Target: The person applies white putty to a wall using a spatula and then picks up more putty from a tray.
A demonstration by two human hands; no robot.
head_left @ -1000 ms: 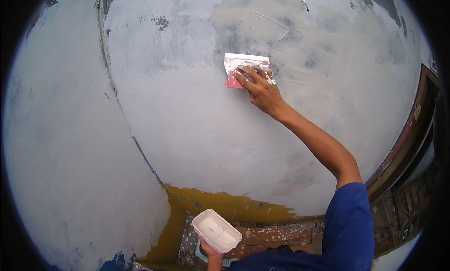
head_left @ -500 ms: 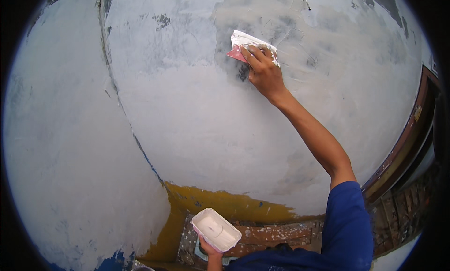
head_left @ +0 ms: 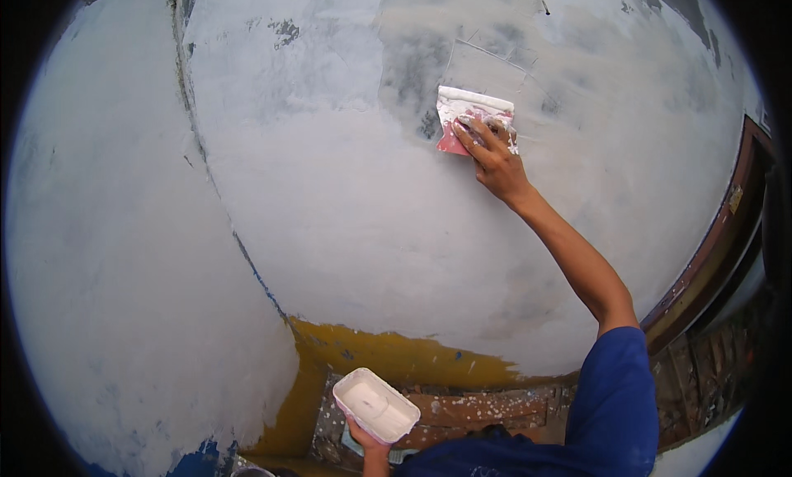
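Pale grey plastered wall [head_left: 346,229] curving around a corner — yellow band [head_left: 396,357] showing below, brown wooden frame [head_left: 709,262] standing alongside.

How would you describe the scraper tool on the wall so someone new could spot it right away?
Start at the big pale plastered wall and look at its upper middle, over a darker grey patch. The right hand presses a flat scraper against it there. It is the only pinkish, paste-smeared blade on the wall, unlike the white tub in the left hand below.

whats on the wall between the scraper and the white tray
Only bare grey-white plastered wall, then a yellow painted band just above the white tray, in the head view.
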